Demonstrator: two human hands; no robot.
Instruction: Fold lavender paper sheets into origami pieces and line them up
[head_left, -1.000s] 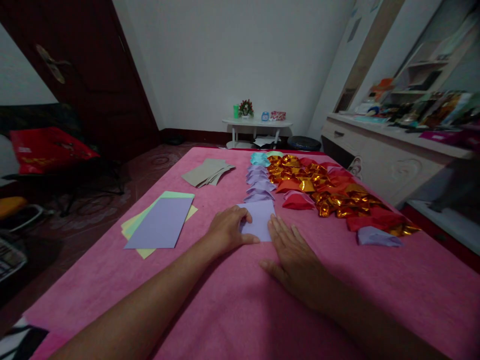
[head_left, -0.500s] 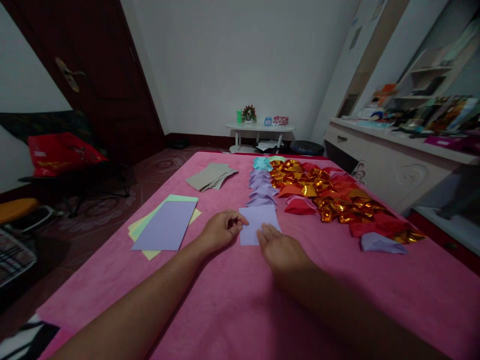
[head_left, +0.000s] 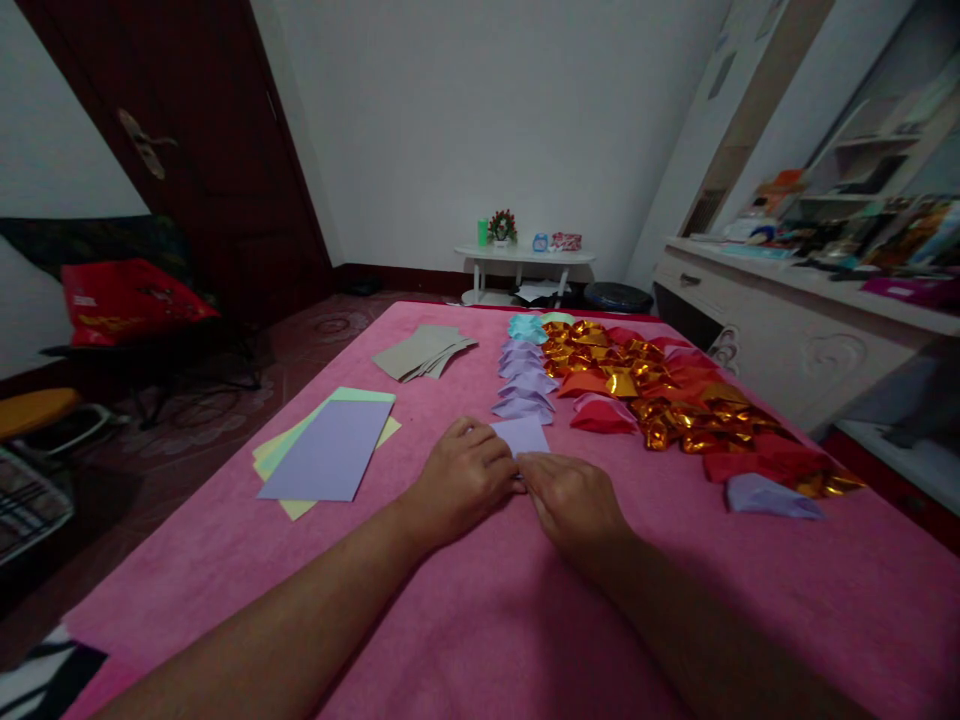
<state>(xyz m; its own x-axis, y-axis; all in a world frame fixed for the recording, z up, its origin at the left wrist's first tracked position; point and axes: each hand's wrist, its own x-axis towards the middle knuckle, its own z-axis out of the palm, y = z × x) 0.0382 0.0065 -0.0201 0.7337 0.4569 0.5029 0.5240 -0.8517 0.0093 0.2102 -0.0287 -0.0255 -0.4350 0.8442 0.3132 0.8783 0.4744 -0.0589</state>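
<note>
the left hand (head_left: 472, 474) and the right hand (head_left: 576, 500) meet at the near edge of a small lavender sheet (head_left: 524, 433), fingers bunched narrow and holding the paper there; the thumbs are mostly hidden, so how tight the pinch is cannot be told. the rest of the sheet lies flat just beyond the grip, on a pink cloth (head_left: 450, 630). directly past it runs a row of folded lavender pieces (head_left: 523, 385). beyond and to the right of the grip are gold foil pieces (head_left: 596, 345) and a red folded piece (head_left: 602, 415); well right of it lies a single pale purple piece (head_left: 772, 496). left of the grip is a fan of coloured paper (head_left: 330, 455), with grey sheets (head_left: 421, 352) farther beyond.
</note>
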